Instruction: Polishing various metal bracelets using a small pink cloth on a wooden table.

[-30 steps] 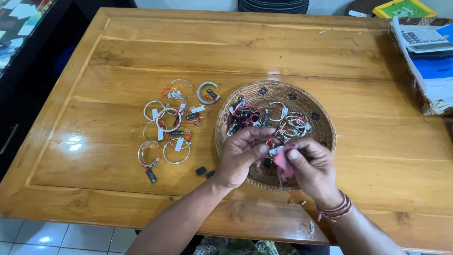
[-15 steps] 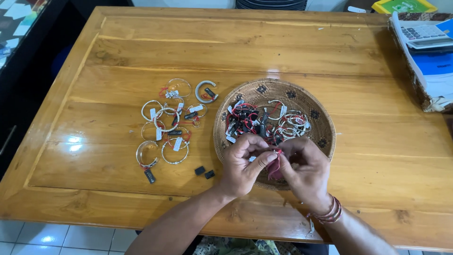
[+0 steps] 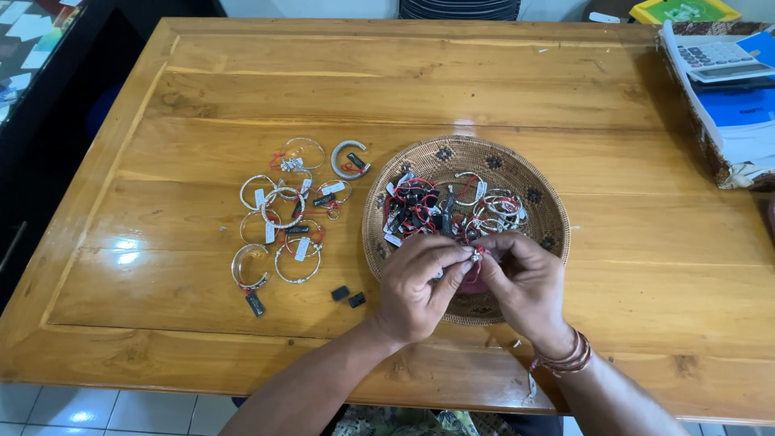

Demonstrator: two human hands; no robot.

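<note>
Fingertips [image 3: 462, 257] of both hands meet over the near part of a round woven basket [image 3: 542, 211], pinching a small silver piece [image 3: 476, 255] with a red thread between them; what kind of piece it is cannot be told. Left hand [image 3: 416, 282] curls its thumb and forefinger onto it from the left, and the right hand [image 3: 523, 278], with a stack of reddish bands [image 3: 565, 361] at the wrist, grips it from the right. Inside the basket lies a tangle of silver bangles with red cords and small black and white tags [image 3: 440, 206]. Left of the basket, on the wooden table [image 3: 404, 89], a loose group of silver bracelets [image 3: 284, 214] with white paper tags is spread out, with two small black tags [image 3: 348, 296] lying near the left hand. At the far right corner a grey calculator [image 3: 714, 56] rests on blue and white papers, beside a green box [image 3: 682, 11]. Both forearms reach in from the near table edge.
</note>
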